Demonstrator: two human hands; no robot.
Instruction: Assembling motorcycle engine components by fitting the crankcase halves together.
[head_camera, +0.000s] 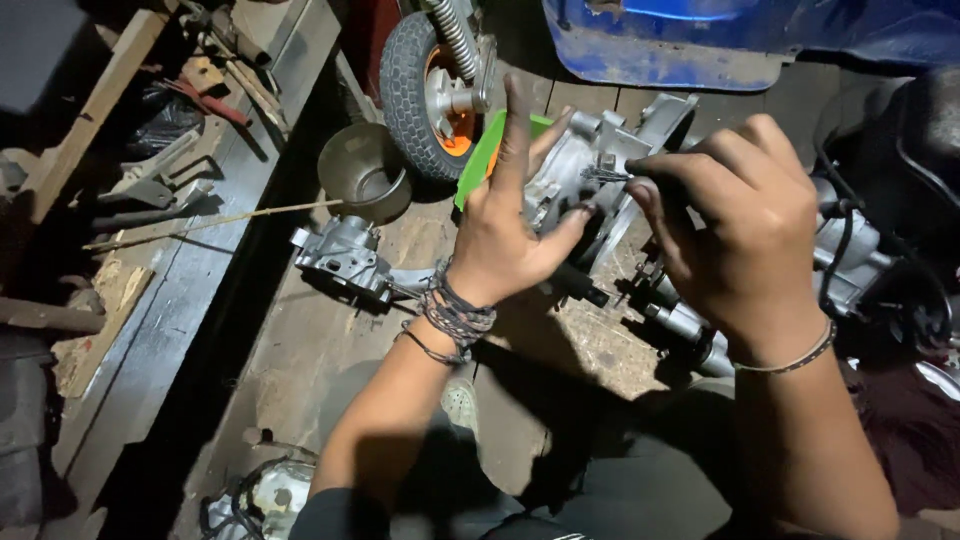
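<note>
A metal cup (364, 172) stands left of the wheel (425, 92), behind a casing (343, 257).

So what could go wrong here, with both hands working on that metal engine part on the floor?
1. The left hand steadies the silver engine casing with spread fingers; the thin tool in the right hand might slip and jab them.
2. Small loose parts could get lost on the dirty floor.
3. The thread bracelets might snag on something.
</note>
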